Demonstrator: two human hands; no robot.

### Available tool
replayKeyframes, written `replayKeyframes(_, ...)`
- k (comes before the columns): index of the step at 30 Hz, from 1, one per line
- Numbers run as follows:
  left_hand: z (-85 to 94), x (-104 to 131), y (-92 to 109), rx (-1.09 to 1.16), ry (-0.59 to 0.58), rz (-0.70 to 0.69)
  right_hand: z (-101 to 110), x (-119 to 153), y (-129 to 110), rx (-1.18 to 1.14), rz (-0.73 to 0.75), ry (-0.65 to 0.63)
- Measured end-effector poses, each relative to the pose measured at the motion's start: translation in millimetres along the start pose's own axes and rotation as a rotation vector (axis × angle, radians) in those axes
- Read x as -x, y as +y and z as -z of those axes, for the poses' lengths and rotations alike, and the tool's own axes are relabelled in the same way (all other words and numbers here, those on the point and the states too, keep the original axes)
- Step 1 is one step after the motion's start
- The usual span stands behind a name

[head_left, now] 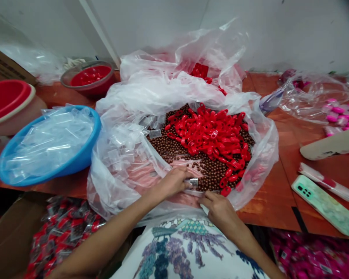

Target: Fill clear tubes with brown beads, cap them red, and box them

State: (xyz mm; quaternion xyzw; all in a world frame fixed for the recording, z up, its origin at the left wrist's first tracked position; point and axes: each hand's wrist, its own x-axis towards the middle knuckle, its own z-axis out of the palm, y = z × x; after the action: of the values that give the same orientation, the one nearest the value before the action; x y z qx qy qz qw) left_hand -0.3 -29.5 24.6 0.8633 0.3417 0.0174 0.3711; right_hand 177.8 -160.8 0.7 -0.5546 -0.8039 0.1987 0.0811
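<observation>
My left hand [176,181] has its fingers closed on a small clear plastic container [193,182], low over the brown beads [212,170]. To its right, my right hand [218,205] is closed at the near edge of the large clear plastic bag [267,143]; a pale piece [204,209] shows at its fingertips, too hidden to name. Red plastic pieces [209,131] lie heaped on the beads inside the opened bag. More clear containers [122,143] fill the bag's left side.
A blue basin [97,128] of clear plastic pieces stands left, with red basins [8,97] behind. At the right lie a phone [325,205], a wrapped tube [328,182] and a pale cylinder [331,143]. Red packed items [64,232] sit below the table's left edge.
</observation>
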Motion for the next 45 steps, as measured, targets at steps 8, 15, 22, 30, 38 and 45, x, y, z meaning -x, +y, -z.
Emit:
replayKeyframes(8, -20.3, -13, 1, 0.151, 0.042, -0.065, 3, -3, 1, -0.024, -0.014, -0.039)
replayKeyframes(15, -32.7, -23, 10, 0.165, 0.101, 0.024, 15, -1, 0, -0.195, -0.008, -0.028)
replayKeyframes(22, -33.0, -23, 1, 0.449, 0.110, 0.095, 43, 5, 21, -0.488, -0.125, 0.262)
replayKeyframes(30, -31.9, -18, -2, 0.703, 0.203, 0.148, 53, -5, 36, -0.411, -0.345, 0.451)
replayKeyframes(38, -20.4, -12, -3, 1.196, 0.177, 0.299, 44, -26, 30, -0.428, -0.281, 0.376)
replayKeyframes(45, -10.4, -3, -2, 1.315, 0.279, 0.338, 50, -47, 34, -0.185, -0.315, 0.497)
